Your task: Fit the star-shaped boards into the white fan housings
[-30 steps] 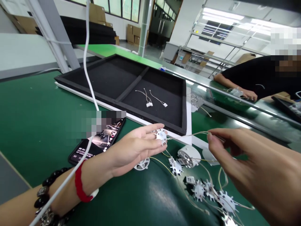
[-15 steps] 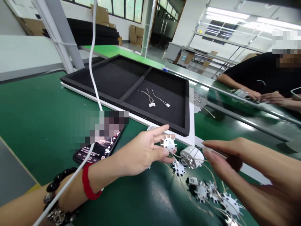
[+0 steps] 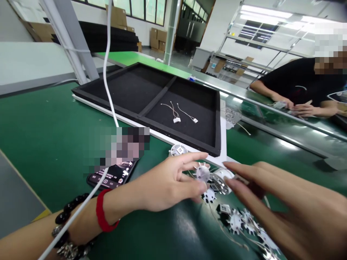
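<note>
My left hand (image 3: 173, 184) grips a white plastic disc (image 3: 202, 172) with short prongs around its rim, held between thumb and fingers. Facing it, my right hand (image 3: 276, 195) is closed in a pinch on a thin cable (image 3: 217, 168); a small pale block (image 3: 240, 179) shows at its fingers. Behind and between the hands lies a round white housing (image 3: 225, 174), partly hidden by the right fingertips. Below, another pronged disc (image 3: 209, 195) rests on the green table. Several more discs (image 3: 235, 221) with cables lie near the right wrist, beside a small labelled block (image 3: 224, 208).
A black divided tray (image 3: 179, 139) holds several cables with white tags (image 3: 176, 120). Another round housing (image 3: 179, 149) stands by its front edge. A phone (image 3: 115, 175) lies left, crossed by a hanging white cable (image 3: 107, 72). Across the bench, another person's hands (image 3: 303, 109) handle small parts.
My left hand has moved slightly right with the pronged disc, uncovering the round housing behind it. My right hand has shifted a little left, so the two hands are closer together.
</note>
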### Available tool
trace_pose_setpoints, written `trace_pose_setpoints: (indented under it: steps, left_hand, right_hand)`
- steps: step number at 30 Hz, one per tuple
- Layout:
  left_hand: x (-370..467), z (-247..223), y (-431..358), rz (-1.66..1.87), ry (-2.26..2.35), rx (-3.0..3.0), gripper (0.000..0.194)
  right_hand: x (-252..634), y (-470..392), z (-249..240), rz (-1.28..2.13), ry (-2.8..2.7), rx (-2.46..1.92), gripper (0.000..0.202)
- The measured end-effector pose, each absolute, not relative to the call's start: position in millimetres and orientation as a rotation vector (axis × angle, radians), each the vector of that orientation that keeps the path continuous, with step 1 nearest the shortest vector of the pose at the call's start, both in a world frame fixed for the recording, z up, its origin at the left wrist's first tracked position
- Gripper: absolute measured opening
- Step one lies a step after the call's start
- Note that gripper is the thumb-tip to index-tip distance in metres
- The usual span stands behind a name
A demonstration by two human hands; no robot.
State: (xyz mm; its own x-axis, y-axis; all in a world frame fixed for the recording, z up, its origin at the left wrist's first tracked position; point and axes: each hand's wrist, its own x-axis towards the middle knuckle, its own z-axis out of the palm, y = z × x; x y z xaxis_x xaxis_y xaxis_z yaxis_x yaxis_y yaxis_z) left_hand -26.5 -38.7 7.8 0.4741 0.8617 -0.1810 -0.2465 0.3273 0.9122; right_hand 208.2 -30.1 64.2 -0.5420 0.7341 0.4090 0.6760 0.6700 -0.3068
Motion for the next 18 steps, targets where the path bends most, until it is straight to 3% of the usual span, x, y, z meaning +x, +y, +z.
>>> trace_pose_setpoints:
  steps: [9,18]
  left_hand:
    - [-27,10,-44,0.817,0.646,0.979,0.077]
    - [-30,11,-44,0.953,0.478,0.853,0.056]
  right_hand:
    - [198,-34,58,0.169,-2.553,-0.920,0.020]
    - [187,-33,66,0.262,-2.429,-1.015,0.018]
